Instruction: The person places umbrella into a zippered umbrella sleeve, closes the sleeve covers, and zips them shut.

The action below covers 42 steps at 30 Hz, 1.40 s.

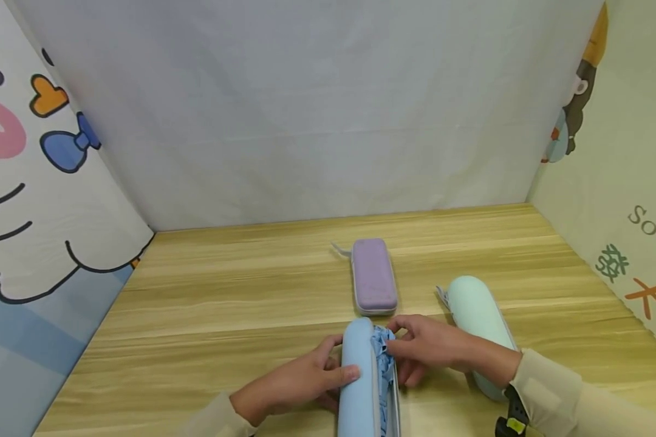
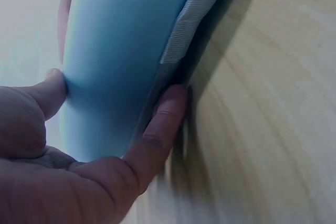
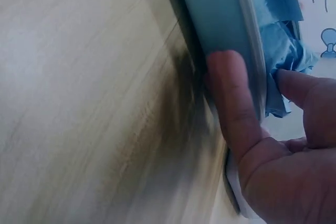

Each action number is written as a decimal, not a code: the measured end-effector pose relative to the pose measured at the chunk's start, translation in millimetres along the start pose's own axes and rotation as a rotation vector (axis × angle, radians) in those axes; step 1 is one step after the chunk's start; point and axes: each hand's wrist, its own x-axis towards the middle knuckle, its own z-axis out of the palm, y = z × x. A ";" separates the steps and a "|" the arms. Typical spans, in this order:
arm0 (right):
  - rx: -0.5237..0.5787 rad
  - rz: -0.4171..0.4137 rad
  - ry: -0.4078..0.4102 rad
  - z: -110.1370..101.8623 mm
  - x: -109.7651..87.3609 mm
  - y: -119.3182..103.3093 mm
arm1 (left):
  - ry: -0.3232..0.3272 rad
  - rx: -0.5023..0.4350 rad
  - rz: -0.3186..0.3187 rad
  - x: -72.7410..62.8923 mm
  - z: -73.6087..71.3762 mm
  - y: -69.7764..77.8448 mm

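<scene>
A long, rounded light-blue zip case (image 1: pixel 356 376) stands partly unzipped at the front of the table. Crinkled blue fabric (image 1: pixel 383 364), like a folded umbrella, shows in its opening. My left hand (image 1: pixel 300 377) grips the case from the left, thumb on top; in the left wrist view a finger (image 2: pixel 168 114) reaches along its lower side. From the right, my right hand (image 1: pixel 429 344) holds the far part of the case. Its thumb (image 3: pixel 302 88) presses the fabric at the opening while a finger (image 3: pixel 229 87) lies against the outer wall.
A purple zip case (image 1: pixel 374 273) with a grey strap lies just beyond the blue one. To the right, a mint-green rounded case (image 1: pixel 474 303) sits partly beneath my right forearm. A pale cloth wall (image 1: pixel 328 121) borders the wooden table (image 1: pixel 224 285) at the back, with printed panels on both sides.
</scene>
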 end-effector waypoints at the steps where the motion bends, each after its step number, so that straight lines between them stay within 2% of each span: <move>1: 0.031 0.010 -0.013 0.1 0.2 1.2 | 0.003 -0.002 0.008 0.8 0.5 -1.2; 6: 0.110 0.029 -0.018 1.8 -0.6 3.1 | -0.002 -0.024 0.038 3.6 2.1 -5.4; 13: 0.142 0.013 -0.047 4.4 -1.2 2.2 | 0.005 -0.060 0.054 8.6 6.1 -10.3; 22: 0.153 0.005 0.012 7.5 -1.0 4.9 | 0.003 -0.109 0.096 13.5 14.0 -7.9; 27: 0.178 -0.007 0.025 8.2 -2.2 3.2 | 0.017 -0.097 0.126 14.2 15.5 -6.4; 33: 0.297 -0.031 -0.051 0.3 -7.4 -5.0 | 0.050 -0.056 0.128 14.5 11.9 4.5; 36: 0.369 -0.054 -0.112 -3.7 -9.1 -9.7 | 0.061 -0.075 0.124 12.3 9.1 10.3; 39: 0.406 -0.071 -0.150 -4.6 -9.5 -12.3 | 0.028 -0.109 0.128 11.7 6.2 13.0; 42: 0.403 -0.078 -0.153 -3.5 -8.8 -13.5 | -0.025 -0.127 0.129 12.3 4.7 14.7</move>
